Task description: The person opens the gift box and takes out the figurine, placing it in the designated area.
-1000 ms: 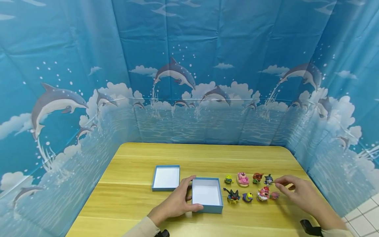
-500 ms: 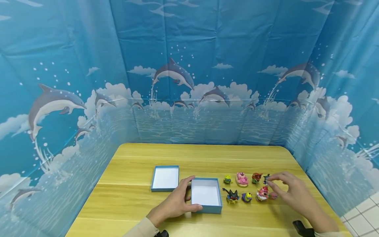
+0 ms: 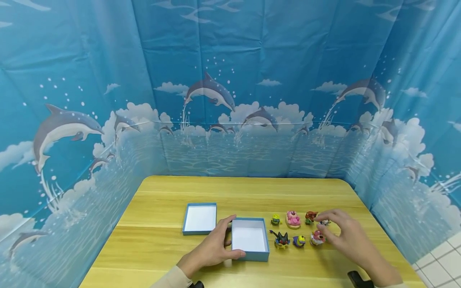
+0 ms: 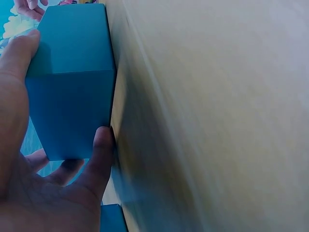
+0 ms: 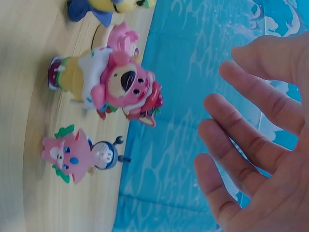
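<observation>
The left hand (image 3: 212,250) grips the near left corner of the open blue box (image 3: 250,239): the thumb lies along the box's near wall and the fingers curl round its left wall, as the left wrist view shows, with the thumb (image 4: 100,155) pressed to one face and a fingertip (image 4: 19,48) on the other. The forearm runs back from the box toward the near table edge in a beige sleeve (image 3: 173,279). The box stands on the wooden table (image 3: 173,200), and its white inside shows. Just left of the box and a little farther back lies the blue lid (image 3: 200,218), white side up, apart from the hand.

To the right of the box stand small toy figures in two rows. In the far row are a yellow-green figure (image 3: 275,219), a pink bear figure (image 3: 293,219) and a red-brown figure (image 3: 310,217). In the near row are a black figure (image 3: 281,239), a yellow and purple figure (image 3: 299,240) and a pink and white figure (image 3: 317,237).

The right hand (image 3: 343,234) hovers at the right end of these rows, farthest from the box, palm down, fingers spread and loosely bent, holding nothing; the right wrist view shows its fingers (image 5: 241,145) apart from the small dark figure (image 5: 105,155) and the tiny pink figure (image 5: 65,157) below.
</observation>
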`<move>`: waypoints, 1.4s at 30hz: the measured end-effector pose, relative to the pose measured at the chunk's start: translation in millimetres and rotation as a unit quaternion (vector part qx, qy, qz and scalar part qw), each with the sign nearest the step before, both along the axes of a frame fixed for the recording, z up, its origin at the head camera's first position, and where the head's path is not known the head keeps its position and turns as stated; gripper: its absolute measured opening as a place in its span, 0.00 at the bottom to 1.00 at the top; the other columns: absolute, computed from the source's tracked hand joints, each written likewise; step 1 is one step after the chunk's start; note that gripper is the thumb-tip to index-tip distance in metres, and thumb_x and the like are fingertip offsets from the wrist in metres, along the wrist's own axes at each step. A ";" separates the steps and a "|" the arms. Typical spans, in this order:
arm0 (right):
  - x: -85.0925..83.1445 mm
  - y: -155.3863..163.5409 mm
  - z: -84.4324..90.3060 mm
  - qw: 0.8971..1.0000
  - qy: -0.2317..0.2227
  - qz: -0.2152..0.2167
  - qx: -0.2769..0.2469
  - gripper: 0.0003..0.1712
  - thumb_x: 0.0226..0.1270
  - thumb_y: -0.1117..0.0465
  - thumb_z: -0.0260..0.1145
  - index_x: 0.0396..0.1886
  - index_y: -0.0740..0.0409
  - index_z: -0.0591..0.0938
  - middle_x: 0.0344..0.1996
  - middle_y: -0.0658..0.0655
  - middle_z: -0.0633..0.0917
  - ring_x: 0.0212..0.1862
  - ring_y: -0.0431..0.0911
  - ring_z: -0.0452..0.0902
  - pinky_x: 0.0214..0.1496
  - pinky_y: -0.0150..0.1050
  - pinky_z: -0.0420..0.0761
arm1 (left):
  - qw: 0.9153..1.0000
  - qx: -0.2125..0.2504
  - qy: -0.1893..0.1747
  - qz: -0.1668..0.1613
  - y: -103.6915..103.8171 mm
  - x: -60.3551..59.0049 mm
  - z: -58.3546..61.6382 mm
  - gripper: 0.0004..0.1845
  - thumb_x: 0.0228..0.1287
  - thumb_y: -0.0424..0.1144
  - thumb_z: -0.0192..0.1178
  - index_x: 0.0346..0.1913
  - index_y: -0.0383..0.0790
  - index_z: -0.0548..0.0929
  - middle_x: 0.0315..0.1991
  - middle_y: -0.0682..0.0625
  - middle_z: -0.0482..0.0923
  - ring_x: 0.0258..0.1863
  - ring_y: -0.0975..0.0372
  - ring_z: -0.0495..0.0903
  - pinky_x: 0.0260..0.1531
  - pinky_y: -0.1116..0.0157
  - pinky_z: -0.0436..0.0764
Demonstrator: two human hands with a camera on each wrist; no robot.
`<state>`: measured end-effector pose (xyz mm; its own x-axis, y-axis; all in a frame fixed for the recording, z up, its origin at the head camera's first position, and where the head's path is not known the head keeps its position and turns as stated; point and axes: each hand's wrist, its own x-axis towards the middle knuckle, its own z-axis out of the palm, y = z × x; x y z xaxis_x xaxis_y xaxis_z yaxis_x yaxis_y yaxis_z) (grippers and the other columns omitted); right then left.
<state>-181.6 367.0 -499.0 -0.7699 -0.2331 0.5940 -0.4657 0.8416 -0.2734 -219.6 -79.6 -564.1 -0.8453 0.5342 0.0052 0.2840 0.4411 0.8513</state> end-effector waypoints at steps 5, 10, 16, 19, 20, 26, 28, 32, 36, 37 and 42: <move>1.0 -9.3 -0.5 1.000 0.007 0.014 -0.001 0.22 0.64 0.67 0.89 0.50 0.37 0.95 0.50 0.45 0.93 0.52 0.49 0.90 0.47 0.45 0.92 | 1.000 0.013 -0.005 -0.002 0.1 0.1 -1.5 0.63 0.73 0.58 0.83 0.97 0.50 0.51 0.90 0.37 0.60 0.76 0.51 0.82 0.71 0.60 0.89; 1.7 -20.5 -1.0 1.000 0.001 0.027 -0.001 0.22 0.65 0.67 0.89 0.50 0.37 0.94 0.51 0.44 0.93 0.53 0.52 0.90 0.46 0.44 0.92 | 1.000 0.005 0.012 0.000 0.3 1.7 -3.0 0.63 0.74 0.60 0.82 0.98 0.49 0.51 0.91 0.37 0.59 0.78 0.50 0.80 0.71 0.59 0.89; 1.6 -34.0 -1.2 0.999 -0.003 0.032 0.006 0.22 0.64 0.65 0.90 0.51 0.38 0.95 0.53 0.48 0.94 0.54 0.53 0.91 0.50 0.49 0.92 | 0.998 -0.036 0.050 0.001 0.3 4.1 -1.5 0.65 0.74 0.67 0.78 0.98 0.48 0.50 0.92 0.39 0.58 0.82 0.48 0.76 0.76 0.50 0.86; 1.8 -40.3 -0.5 0.999 -0.008 0.033 0.009 0.21 0.65 0.65 0.90 0.52 0.38 0.95 0.54 0.50 0.94 0.55 0.53 0.91 0.51 0.51 0.92 | 0.997 -0.049 0.060 0.002 0.3 5.1 0.3 0.65 0.75 0.69 0.76 0.98 0.51 0.49 0.93 0.40 0.58 0.83 0.48 0.75 0.78 0.46 0.84; 2.0 -42.1 -0.1 0.999 -0.010 0.034 0.009 0.21 0.66 0.65 0.89 0.52 0.38 0.95 0.54 0.50 0.94 0.55 0.52 0.90 0.50 0.50 0.92 | 0.997 -0.051 0.062 0.002 0.3 5.5 1.1 0.65 0.75 0.70 0.76 0.98 0.51 0.48 0.93 0.40 0.57 0.83 0.47 0.75 0.78 0.45 0.83; 2.2 -52.6 1.3 0.996 -0.031 0.074 -0.025 0.21 0.70 0.68 0.86 0.53 0.40 0.94 0.54 0.53 0.93 0.39 0.32 0.73 0.31 0.32 0.78 | 0.995 -0.063 0.074 0.011 -0.4 7.3 6.1 0.61 0.78 0.70 0.73 0.98 0.55 0.49 0.94 0.42 0.56 0.86 0.45 0.73 0.81 0.38 0.80; 2.4 -56.5 1.3 0.996 -0.031 0.078 -0.026 0.21 0.70 0.68 0.86 0.53 0.39 0.94 0.54 0.53 0.93 0.40 0.31 0.73 0.31 0.30 0.77 | 0.995 -0.067 0.077 0.016 -0.8 7.7 7.9 0.59 0.79 0.70 0.72 0.98 0.57 0.49 0.94 0.42 0.56 0.87 0.45 0.73 0.81 0.36 0.79; 2.7 -62.9 1.2 0.997 -0.021 0.068 -0.009 0.22 0.68 0.67 0.87 0.52 0.37 0.94 0.55 0.50 0.93 0.51 0.42 0.85 0.43 0.40 0.87 | 0.993 -0.072 0.091 0.023 -1.3 9.4 12.1 0.57 0.80 0.70 0.71 0.98 0.58 0.51 0.95 0.43 0.56 0.87 0.44 0.73 0.80 0.35 0.80; 2.8 -67.8 1.6 0.998 -0.013 0.056 0.013 0.21 0.67 0.65 0.89 0.51 0.35 0.94 0.56 0.47 0.93 0.58 0.50 0.89 0.56 0.56 0.93 | 0.990 -0.076 0.117 0.029 -0.9 11.1 16.3 0.55 0.81 0.68 0.71 0.97 0.56 0.54 0.94 0.43 0.57 0.87 0.44 0.74 0.80 0.35 0.81; 3.0 -68.9 1.8 0.998 -0.014 0.058 0.014 0.21 0.67 0.65 0.89 0.51 0.35 0.94 0.56 0.47 0.93 0.58 0.50 0.89 0.56 0.56 0.93 | 0.989 -0.079 0.123 0.030 -0.7 11.4 17.0 0.55 0.81 0.68 0.71 0.97 0.55 0.54 0.94 0.43 0.57 0.86 0.44 0.74 0.79 0.35 0.82; 3.6 -73.7 1.7 0.998 -0.018 0.058 0.015 0.21 0.66 0.64 0.89 0.52 0.37 0.94 0.57 0.46 0.92 0.58 0.49 0.90 0.56 0.55 0.94 | 0.983 -0.100 0.148 0.036 -0.3 13.0 20.2 0.54 0.81 0.68 0.71 0.96 0.54 0.56 0.94 0.44 0.59 0.85 0.45 0.76 0.78 0.37 0.84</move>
<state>-178.0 293.3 -497.3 -0.7571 -0.3388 0.5586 -0.5508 0.7908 -0.2670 -206.6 -79.9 -543.9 -0.8586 0.4879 0.1570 0.4674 0.6197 0.6305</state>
